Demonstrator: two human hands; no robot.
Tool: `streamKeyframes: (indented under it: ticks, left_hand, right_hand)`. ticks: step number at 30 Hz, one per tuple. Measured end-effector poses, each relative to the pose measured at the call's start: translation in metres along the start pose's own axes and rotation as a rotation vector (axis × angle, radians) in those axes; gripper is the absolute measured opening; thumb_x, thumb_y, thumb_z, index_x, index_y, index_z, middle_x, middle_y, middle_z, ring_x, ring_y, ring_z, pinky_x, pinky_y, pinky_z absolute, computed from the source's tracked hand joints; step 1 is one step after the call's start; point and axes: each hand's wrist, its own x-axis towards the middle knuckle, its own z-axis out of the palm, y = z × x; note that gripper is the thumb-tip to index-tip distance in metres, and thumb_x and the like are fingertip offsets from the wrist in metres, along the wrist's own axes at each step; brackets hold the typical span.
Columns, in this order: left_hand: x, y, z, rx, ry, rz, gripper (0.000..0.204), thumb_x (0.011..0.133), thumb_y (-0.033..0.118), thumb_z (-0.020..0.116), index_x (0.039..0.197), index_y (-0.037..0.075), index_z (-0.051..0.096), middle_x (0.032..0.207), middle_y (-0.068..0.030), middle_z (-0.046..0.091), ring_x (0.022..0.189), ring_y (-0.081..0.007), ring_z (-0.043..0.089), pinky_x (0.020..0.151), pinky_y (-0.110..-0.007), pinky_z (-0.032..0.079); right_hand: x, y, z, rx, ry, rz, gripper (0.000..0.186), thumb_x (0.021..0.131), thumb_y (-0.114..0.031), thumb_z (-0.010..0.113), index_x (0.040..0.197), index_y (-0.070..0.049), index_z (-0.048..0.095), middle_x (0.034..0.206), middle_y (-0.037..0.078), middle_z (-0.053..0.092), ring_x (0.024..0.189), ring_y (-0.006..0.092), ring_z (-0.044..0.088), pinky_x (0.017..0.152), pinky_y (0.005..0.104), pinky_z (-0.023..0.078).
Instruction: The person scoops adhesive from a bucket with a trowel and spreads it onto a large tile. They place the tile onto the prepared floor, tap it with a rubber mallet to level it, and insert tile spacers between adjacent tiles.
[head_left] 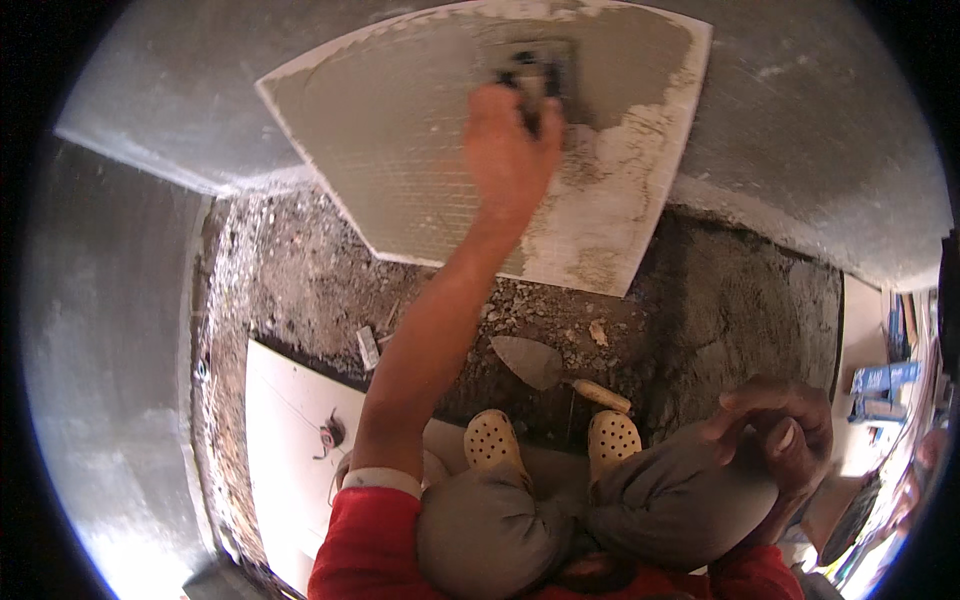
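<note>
A large pale tile (590,268) leans in front of me, most of its face coated with wet grey mortar (385,110). Faint ridges run through the coat at the lower left, while the lower right is thinly smeared. My left hand (512,140) grips the dark handle of a flat trowel (550,75), whose blade lies against the mortar near the tile's upper middle; motion blurs it slightly. Above my right knee, my right hand (775,430) hangs with loosely bent fingers, nothing visible in it. A pointing trowel (530,360) with a wooden handle lies on the ground before my feet.
Another white tile (285,420) lies at the left, bearing a red and black tape measure (332,435). Rubble and gravel (300,250) cover the ground beside grey walls (110,300). At the far right are blue and white packages (885,378). My yellow clogs (492,440) stand close by.
</note>
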Motion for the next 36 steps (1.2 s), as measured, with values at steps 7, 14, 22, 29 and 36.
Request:
streamKeyframes:
  ticks: [7, 14, 22, 29, 36]
  left_hand:
    - [-0.005, -0.068, -0.001, 0.148, 0.055, -0.13, 0.035, 0.085, 0.028, 0.074, 0.099, 0.001, 0.056, 0.098, -0.0203, 0.057, 0.087, -0.0426, 0.062, 0.077, -0.051, 0.051]
    - [-0.047, -0.193, -0.181, 0.35, -0.028, -0.583, 0.027, 0.097, 0.026, 0.07, 0.103, 0.0, 0.065, 0.09, -0.0085, 0.07, 0.077, -0.0219, 0.067, 0.072, -0.036, 0.056]
    - [-0.102, -0.152, -0.354, -0.257, -0.109, -0.775, 0.034, 0.101, 0.029, 0.066, 0.119, 0.0, 0.063, 0.104, -0.0079, 0.068, 0.089, -0.0185, 0.066, 0.081, -0.035, 0.055]
    - [-0.183, -0.094, -0.472, -0.313, 0.086, -0.892, 0.035, 0.1, 0.015, 0.062, 0.129, -0.003, 0.058, 0.117, -0.0149, 0.069, 0.098, -0.0279, 0.068, 0.086, -0.036, 0.057]
    - [-0.341, -0.034, -0.558, 0.857, -0.151, -0.975, 0.029, 0.103, 0.016, 0.052, 0.127, 0.001, 0.059, 0.123, -0.0106, 0.068, 0.109, -0.028, 0.064, 0.098, -0.042, 0.05]
  right_hand:
    - [0.011, -0.004, -0.012, -0.108, -0.086, 0.15, 0.065, 0.097, -0.058, 0.062, 0.119, 0.003, 0.063, 0.091, 0.018, 0.07, 0.063, 0.0202, 0.065, 0.057, 0.0321, 0.053]
    - [0.056, 0.084, -0.002, -0.5, -0.217, 0.361, 0.049, 0.102, -0.046, 0.058, 0.116, -0.001, 0.068, 0.103, 0.01, 0.072, 0.089, 0.0168, 0.066, 0.079, 0.0332, 0.053]
    - [0.006, 0.348, 0.026, -1.25, -0.809, -0.247, 0.059, 0.096, -0.052, 0.065, 0.127, -0.002, 0.063, 0.121, 0.022, 0.066, 0.109, 0.0387, 0.067, 0.086, 0.0459, 0.056]
    - [0.023, 0.365, 0.027, -1.41, -0.9, -0.377, 0.044, 0.094, -0.041, 0.067, 0.116, -0.003, 0.058, 0.114, 0.019, 0.058, 0.102, 0.0384, 0.061, 0.084, 0.0472, 0.053]
    - [0.11, 0.257, 0.12, -0.979, -1.031, -0.437, 0.034, 0.089, -0.021, 0.07, 0.112, 0.0, 0.055, 0.111, 0.02, 0.056, 0.104, 0.0404, 0.058, 0.091, 0.0474, 0.048]
